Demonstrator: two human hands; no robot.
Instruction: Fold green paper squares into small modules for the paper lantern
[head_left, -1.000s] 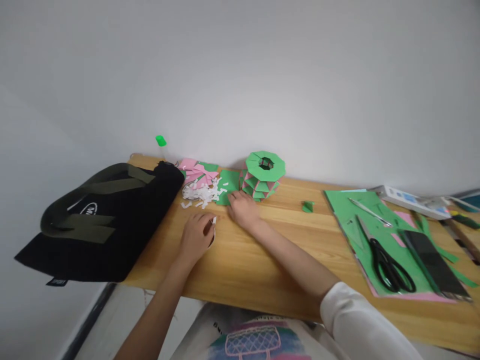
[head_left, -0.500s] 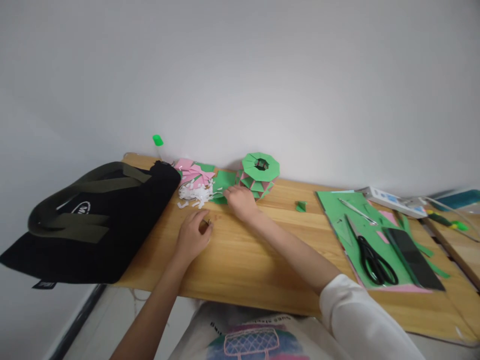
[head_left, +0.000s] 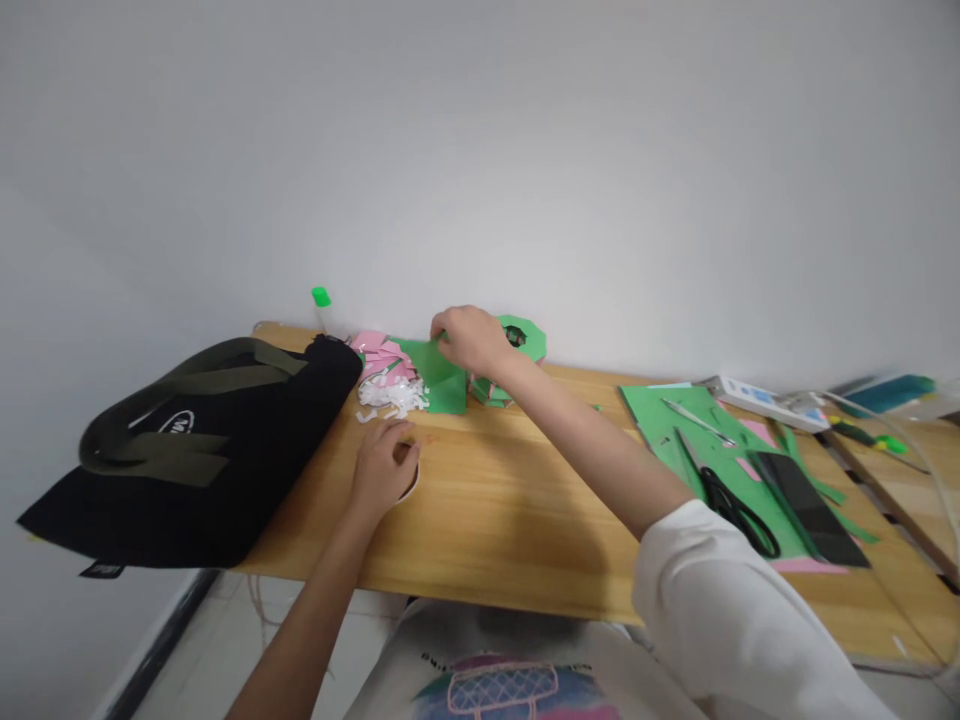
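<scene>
With its fingers pinched, my right hand (head_left: 471,340) holds the top edge of a green sheet of paper (head_left: 444,388), which is tilted up from the table. Right behind that hand stands a folded green and pink paper lantern (head_left: 532,338), partly hidden by my forearm. My left hand (head_left: 382,466) rests on the table with its fingers curled round a tape roll (head_left: 412,487), of which only a pale curved rim shows. Beyond its fingertips lies a heap of white paper scraps (head_left: 390,396), beside folded pink paper pieces (head_left: 381,352).
A black bag (head_left: 247,470) lies on the left of the wooden table (head_left: 480,520). To the right are green sheets (head_left: 645,405) bearing scissors (head_left: 739,510), a tweezer-like silver tool (head_left: 697,420) and a black phone-like slab (head_left: 810,505). Behind them is a power strip (head_left: 765,402).
My right hand has risen away from the table, lifting the edge of the green sheet. My left hand stays nearly in place, and the pale rim beside it now shows more.
</scene>
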